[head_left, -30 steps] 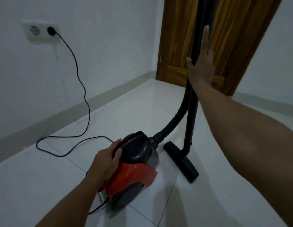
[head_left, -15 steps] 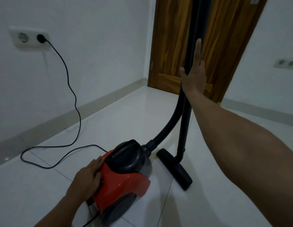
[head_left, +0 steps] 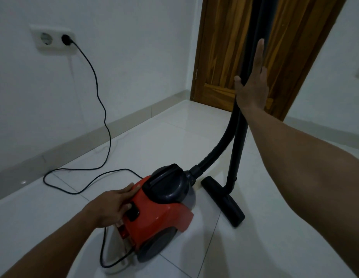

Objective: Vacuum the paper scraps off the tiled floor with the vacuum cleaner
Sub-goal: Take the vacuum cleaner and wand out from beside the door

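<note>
A red and black canister vacuum cleaner (head_left: 164, 215) sits on the white tiled floor (head_left: 275, 247). My left hand (head_left: 112, 207) rests flat on its red rear, thumb at a black switch (head_left: 132, 213). A black ribbed hose (head_left: 216, 151) rises from the canister beside the upright black wand (head_left: 237, 149). The flat floor nozzle (head_left: 224, 203) lies on the tiles. My right hand (head_left: 252, 85) presses against the wand with straight fingers, thumb on its other side. No paper scraps show in view.
The black power cord (head_left: 102, 109) runs from a white wall socket (head_left: 52, 40) down the wall and loops across the floor to the vacuum. A wooden door (head_left: 224, 47) stands behind the wand. A grey skirting (head_left: 94, 135) lines the wall.
My left hand slid from the black top handle down to the red rear of the canister by the switch. The right hand stayed on the wand.
</note>
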